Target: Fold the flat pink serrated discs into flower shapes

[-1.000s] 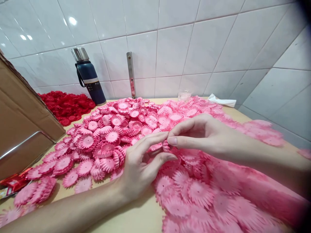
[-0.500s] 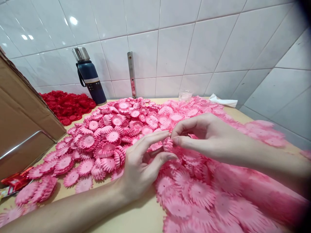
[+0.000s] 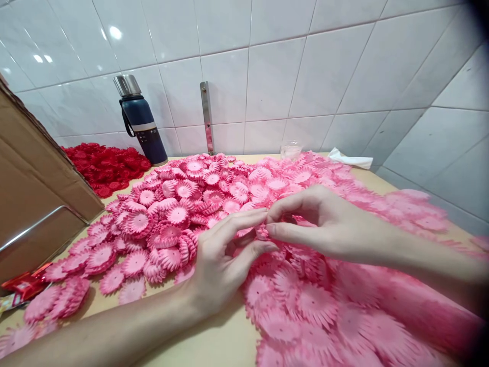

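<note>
Pink fringed discs point(image 3: 177, 214) lie heaped right of the blue flask point(image 3: 142, 122), and, nearer my camera than that flask, my left hand point(image 3: 221, 257) and right hand point(image 3: 324, 227) pinch a small pink piece point(image 3: 262, 233) between them.

Frilled pink piece point(image 3: 262, 233), mostly hidden, above heaped pink fringed discs point(image 3: 178, 215)

Fingers of the left hand point(image 3: 219, 260) and right hand point(image 3: 324, 224) mostly hide the pink piece point(image 3: 263, 233) from me; right of their grip, pink petals point(image 3: 412, 204) blur, and far left, the cardboard box point(image 3: 38, 183) is cut off.
</note>
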`<state>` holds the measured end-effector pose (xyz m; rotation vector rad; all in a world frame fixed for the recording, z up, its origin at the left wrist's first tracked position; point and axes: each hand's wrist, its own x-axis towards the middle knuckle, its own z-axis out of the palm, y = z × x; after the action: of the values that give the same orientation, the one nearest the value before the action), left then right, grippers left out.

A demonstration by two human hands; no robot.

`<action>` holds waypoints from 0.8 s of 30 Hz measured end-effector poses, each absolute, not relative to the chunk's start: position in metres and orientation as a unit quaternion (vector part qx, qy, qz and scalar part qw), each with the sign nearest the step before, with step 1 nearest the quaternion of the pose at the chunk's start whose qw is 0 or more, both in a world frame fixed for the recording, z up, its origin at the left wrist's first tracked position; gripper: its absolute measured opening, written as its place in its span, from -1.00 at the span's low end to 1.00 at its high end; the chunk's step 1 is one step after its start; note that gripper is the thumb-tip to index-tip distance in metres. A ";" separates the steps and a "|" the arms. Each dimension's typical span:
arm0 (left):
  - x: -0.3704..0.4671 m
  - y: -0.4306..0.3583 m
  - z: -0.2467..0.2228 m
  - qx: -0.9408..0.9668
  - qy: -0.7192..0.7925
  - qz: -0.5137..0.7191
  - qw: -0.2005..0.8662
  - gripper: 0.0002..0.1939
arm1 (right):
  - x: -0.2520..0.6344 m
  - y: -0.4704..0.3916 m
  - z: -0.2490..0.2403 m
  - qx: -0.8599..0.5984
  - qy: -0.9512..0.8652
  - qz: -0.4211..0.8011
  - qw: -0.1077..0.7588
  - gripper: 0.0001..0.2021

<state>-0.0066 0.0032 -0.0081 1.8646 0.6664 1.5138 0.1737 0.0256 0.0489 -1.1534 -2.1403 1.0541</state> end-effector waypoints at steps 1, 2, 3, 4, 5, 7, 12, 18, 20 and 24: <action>-0.007 0.003 -0.008 0.713 0.253 0.573 0.315 -0.60 | 0.174 0.026 0.049 -0.423 -0.783 0.387 0.242 -0.85; -0.007 0.004 -0.008 0.717 0.254 0.571 0.310 -0.61 | 0.174 0.026 0.048 -0.423 -0.781 0.390 0.242 -0.85; -0.008 0.004 -0.008 0.719 0.255 0.570 0.307 -0.61 | 0.174 0.026 0.048 -0.421 -0.779 0.395 0.244 -0.85; -0.008 0.004 -0.008 0.719 0.256 0.569 0.305 -0.61 | 0.175 0.026 0.048 -0.419 -0.777 0.400 0.247 -0.85; -0.008 0.004 -0.008 0.719 0.256 0.569 0.305 -0.61 | 0.175 0.027 0.048 -0.417 -0.775 0.404 0.251 -0.84; -0.008 0.005 -0.009 0.717 0.257 0.571 0.306 -0.62 | 0.174 0.027 0.048 -0.415 -0.773 0.404 0.258 -0.85; -0.008 0.004 -0.011 0.719 0.256 0.570 0.305 -0.61 | 0.173 0.025 0.050 -0.412 -0.778 0.400 0.255 -0.86; -0.007 0.002 -0.009 0.727 0.249 0.582 0.268 -0.71 | 0.167 0.018 0.053 -0.432 -0.817 0.247 0.290 -0.87; -0.007 0.002 -0.009 0.730 0.249 0.586 0.247 -0.74 | 0.166 0.018 0.053 -0.426 -0.829 0.182 0.314 -0.88; -0.008 0.001 -0.014 0.738 0.229 0.599 0.209 -0.67 | 0.173 0.024 0.052 -0.426 -0.839 0.115 0.319 -0.87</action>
<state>-0.0084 0.0012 -0.0138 2.0532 0.6360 1.6673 0.1726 0.0242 0.0522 -1.1197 -2.2051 0.3019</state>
